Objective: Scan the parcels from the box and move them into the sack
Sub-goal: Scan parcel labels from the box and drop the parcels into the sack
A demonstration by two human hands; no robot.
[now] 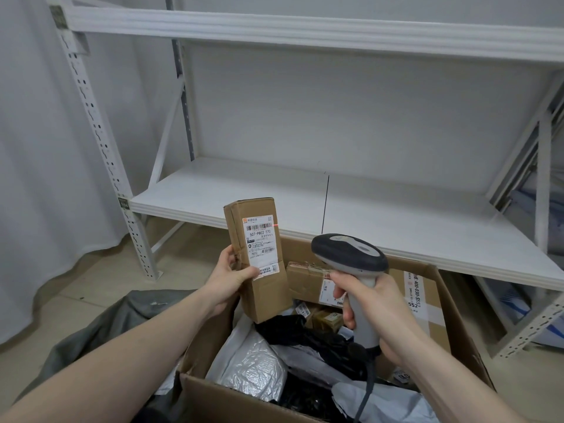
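Note:
My left hand (229, 277) grips a tall brown cardboard parcel (265, 297) upright above the open cardboard box (439, 303), its white shipping label facing me. A red scan line falls on the barcode near the label's top. My right hand (375, 312) holds the grey barcode scanner (351, 257) by its handle, head aimed at the parcel. Inside the box lie several parcels: a silver bubble mailer (253, 367), black bags, white bags and a brown carton (308, 279). The grey sack (100, 328) lies on the floor left of the box, partly hidden by my left forearm.
A white metal shelving rack (305, 193) stands right behind the box, its lower shelf bare. A grey curtain (39, 178) hangs at the left. The scanner's cable (366, 392) trails down over the box. Beige floor shows at the left.

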